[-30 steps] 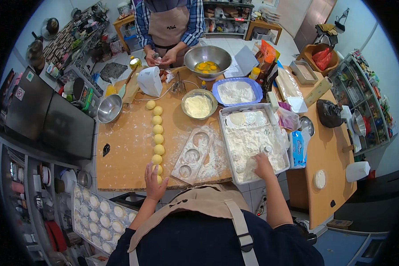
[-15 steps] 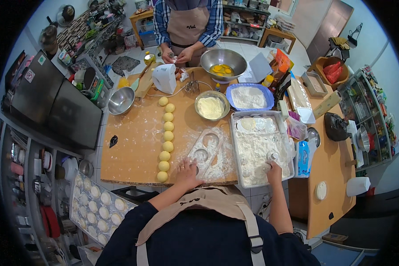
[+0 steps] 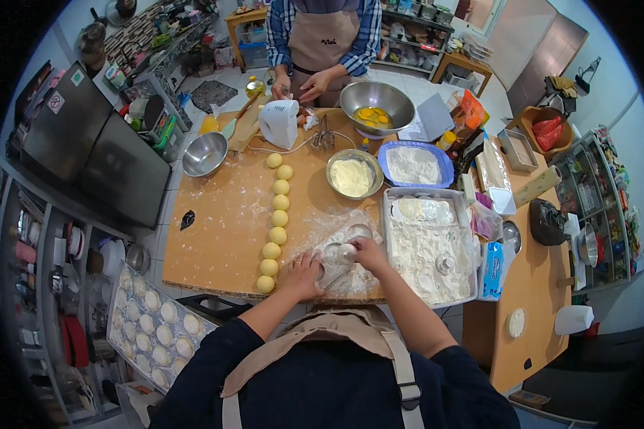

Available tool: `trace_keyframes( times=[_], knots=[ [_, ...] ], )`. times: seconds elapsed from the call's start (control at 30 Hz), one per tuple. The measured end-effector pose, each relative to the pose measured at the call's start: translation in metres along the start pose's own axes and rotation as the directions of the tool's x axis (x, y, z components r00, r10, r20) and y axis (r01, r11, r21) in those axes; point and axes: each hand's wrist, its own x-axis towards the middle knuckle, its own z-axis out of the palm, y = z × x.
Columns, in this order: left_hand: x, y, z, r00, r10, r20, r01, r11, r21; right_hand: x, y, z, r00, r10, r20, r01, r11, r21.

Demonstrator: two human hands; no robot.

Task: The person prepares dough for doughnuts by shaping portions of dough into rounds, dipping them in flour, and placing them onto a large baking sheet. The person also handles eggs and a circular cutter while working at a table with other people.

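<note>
On the table's near edge lies a floured mould board (image 3: 334,259) with round holes. My left hand (image 3: 302,277) rests at its left end, fingers stretched out. My right hand (image 3: 368,254) is closed round a white, round-knobbed dough press (image 3: 345,252) over the board; its lower end is hard to see. A similar knob (image 3: 445,265) stands in the flour tray (image 3: 386,236) to the right. Left of the board runs a row of yellow dough balls (image 3: 277,234).
Beyond the board stand a bowl of pale yellow mixture (image 3: 352,177), a blue tub of flour (image 3: 413,166), a mixer (image 3: 279,123) and a bowl of eggs (image 3: 376,114). A co-worker (image 3: 325,43) stands opposite. A tray of dough rounds (image 3: 157,325) is at lower left.
My right hand has moved left from the flour tray to the mould board, bringing the dough press. My left hand stays at the board's end. The view has shifted slightly.
</note>
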Motion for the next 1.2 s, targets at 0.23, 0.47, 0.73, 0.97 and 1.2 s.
trace_keyframes(
  times=[0.23,0.47,0.73,0.97,1.2],
  knots=[
    [-0.011,-0.018,0.015,0.997,-0.071,-0.024,0.072,0.996,0.053,0.017,-0.041,0.032,0.988,-0.132,-0.077,0.078,0.868,-0.490],
    [0.001,-0.017,0.009,0.997,0.006,-0.077,-0.004,1.000,0.031,-0.050,0.001,-0.125,0.793,-0.342,-0.504,-0.010,0.820,-0.573],
    [0.005,-0.017,0.002,0.995,0.018,-0.095,-0.016,1.000,0.024,-0.122,0.055,-0.184,0.846,0.028,-0.532,-0.463,0.534,-0.708],
    [-0.005,-0.017,0.000,0.996,0.002,-0.092,0.001,0.999,0.033,-0.102,0.001,-0.174,0.805,-0.128,-0.579,-0.344,0.695,-0.631],
    [-0.003,-0.016,0.002,0.998,-0.027,-0.060,0.029,0.999,0.037,-0.033,-0.072,-0.032,0.958,-0.283,-0.038,0.217,0.809,-0.546]
  ],
)
